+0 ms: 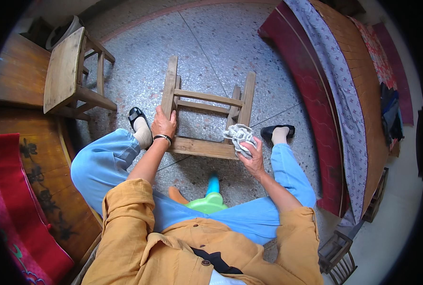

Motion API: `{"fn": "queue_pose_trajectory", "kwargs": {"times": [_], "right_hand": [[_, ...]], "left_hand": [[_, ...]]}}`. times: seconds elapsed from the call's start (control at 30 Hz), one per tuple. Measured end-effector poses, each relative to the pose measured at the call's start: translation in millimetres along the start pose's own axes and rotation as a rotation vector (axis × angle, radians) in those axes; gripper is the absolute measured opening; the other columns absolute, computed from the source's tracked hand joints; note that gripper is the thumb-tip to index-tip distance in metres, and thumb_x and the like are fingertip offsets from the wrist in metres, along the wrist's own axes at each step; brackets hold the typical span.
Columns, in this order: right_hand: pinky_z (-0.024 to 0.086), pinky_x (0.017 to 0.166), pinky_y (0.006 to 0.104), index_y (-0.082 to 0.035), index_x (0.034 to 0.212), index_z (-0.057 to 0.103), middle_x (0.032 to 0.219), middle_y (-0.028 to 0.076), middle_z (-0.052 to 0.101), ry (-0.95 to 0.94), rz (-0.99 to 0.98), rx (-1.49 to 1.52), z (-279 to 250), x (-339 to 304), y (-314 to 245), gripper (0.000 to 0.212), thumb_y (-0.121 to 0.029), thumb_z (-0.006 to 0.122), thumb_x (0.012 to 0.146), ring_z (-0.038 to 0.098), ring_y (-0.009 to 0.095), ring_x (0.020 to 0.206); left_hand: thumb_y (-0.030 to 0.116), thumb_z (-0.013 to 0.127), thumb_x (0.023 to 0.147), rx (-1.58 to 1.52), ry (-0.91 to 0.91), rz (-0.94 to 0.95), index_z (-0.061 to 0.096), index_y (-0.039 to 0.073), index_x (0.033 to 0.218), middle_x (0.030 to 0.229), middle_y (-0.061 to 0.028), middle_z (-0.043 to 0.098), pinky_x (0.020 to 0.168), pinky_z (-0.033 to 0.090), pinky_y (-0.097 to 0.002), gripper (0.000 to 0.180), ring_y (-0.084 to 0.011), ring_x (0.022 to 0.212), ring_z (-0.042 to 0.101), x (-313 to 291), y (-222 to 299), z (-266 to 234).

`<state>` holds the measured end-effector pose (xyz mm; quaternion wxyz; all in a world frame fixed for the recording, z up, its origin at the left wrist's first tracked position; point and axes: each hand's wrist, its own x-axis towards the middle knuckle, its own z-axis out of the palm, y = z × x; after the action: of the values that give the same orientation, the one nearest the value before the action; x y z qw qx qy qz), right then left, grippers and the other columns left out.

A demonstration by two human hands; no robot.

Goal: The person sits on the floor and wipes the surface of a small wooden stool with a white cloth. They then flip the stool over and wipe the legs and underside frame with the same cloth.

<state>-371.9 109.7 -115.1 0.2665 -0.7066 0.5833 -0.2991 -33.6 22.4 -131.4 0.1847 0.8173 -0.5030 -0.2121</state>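
Observation:
A bare wooden stool (203,147) lies tipped over between my feet, its seat edge toward me and its legs pointing away. My left hand (163,124) is wrapped round the stool's left leg, close to where it meets the seat. In my right hand (254,159) is a crumpled grey-white rag (240,137), bunched against the right leg near its seat corner. The rag covers that corner, and part of my right fingers is hidden behind it.
A second wooden stool (61,73) stands upright at the left, beside wooden furniture with a red cloth (35,209) on it. A bed with a dark red side panel (311,104) runs along the right. Under me is a green plastic seat (206,204). A small chair (337,259) sits lower right.

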Motion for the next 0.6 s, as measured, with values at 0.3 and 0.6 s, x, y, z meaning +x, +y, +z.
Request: {"fn": "queue_pose_trajectory", "kwargs": {"times": [0.3,0.6], "right_hand": [[0.04,0.096,0.0444,-0.014,0.109,0.061,0.119,0.022,0.048,0.4,0.012,-0.116,19.0,154.7,37.0,0.04,-0.016,0.075,0.072,0.047,0.042,0.113],[0.04,0.098,0.0429,-0.012,0.11,0.063,0.123,0.022,0.049,0.341,0.003,-0.146,10.3,198.7,40.0,0.041,-0.018,0.075,0.07,0.047,0.04,0.116]], "left_hand": [[0.037,0.059,0.087,-0.029,0.03,0.01,0.038,0.006,0.114,0.096,-0.0282,0.061,0.077,0.048,-0.0524,0.047,-0.0468,0.087,0.06,-3.3,0.0,-2.9],[0.037,0.058,0.088,-0.008,0.014,-0.001,0.038,0.005,0.115,0.097,-0.0281,0.061,0.077,0.048,-0.0522,0.047,-0.0467,0.088,0.06,-0.6,-1.3,0.1]]}}
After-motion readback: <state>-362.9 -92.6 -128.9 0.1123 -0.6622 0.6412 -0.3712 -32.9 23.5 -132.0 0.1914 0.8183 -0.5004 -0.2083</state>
